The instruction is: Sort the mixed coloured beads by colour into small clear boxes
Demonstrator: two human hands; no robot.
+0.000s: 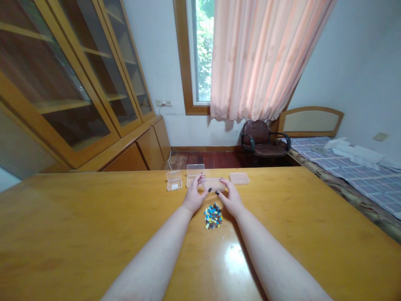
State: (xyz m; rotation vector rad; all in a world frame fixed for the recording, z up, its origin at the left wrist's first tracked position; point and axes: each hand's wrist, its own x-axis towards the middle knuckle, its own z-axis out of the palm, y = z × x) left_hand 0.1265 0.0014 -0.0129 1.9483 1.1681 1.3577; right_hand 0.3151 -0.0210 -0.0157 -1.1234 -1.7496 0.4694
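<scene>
Between my two hands is a clear plastic box (213,184), gripped at its ends. My left hand (194,195) has its thumb on the near side and its fingers around the left end. My right hand (231,197) holds the right end in the same way. Just below the hands, a pile of small blue, yellow, white and brown pieces (213,216) lies on the table. An open clear box (195,170) with its lid raised stands behind my left hand, partly hidden by it.
On the wooden table (94,221), a small open clear box (174,184) holding a white label sits to the left. A flat clear box (239,178) lies to the right. Beyond the far table edge stand a brown armchair (263,140) and a bed (354,167); a glass-door cabinet (115,133) is at left.
</scene>
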